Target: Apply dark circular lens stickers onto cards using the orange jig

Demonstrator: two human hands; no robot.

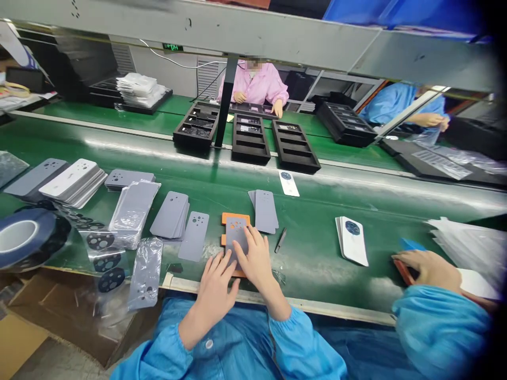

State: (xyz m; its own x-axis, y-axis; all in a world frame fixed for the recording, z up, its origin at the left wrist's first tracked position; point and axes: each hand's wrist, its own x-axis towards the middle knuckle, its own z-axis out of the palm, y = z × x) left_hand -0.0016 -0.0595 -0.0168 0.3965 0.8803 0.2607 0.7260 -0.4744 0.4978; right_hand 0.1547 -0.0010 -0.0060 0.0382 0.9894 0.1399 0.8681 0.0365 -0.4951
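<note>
A grey phone back panel (233, 237) with camera holes lies on an orange fixture (224, 240) near the bench's front edge. My left hand (216, 282) rests with fingers spread, its tips at the panel's lower left part. Over the panel's right side lies my right hand (255, 258), fingers stretched out flat and covering part of it. A single grey panel (194, 236) lies just left of the fixture. Behind my right hand is a small stack of grey panels (265, 211), and black tweezers (281, 240) lie to its right.
Left are panel stacks (170, 215), a white stack (73, 182) and a tape roll (47, 237) with black ring stickers (106, 261). White panels (352, 240) lie right, near a co-worker's hand (430, 269). Black trays (251, 138) stand behind; a shelf beam (237, 31) crosses above.
</note>
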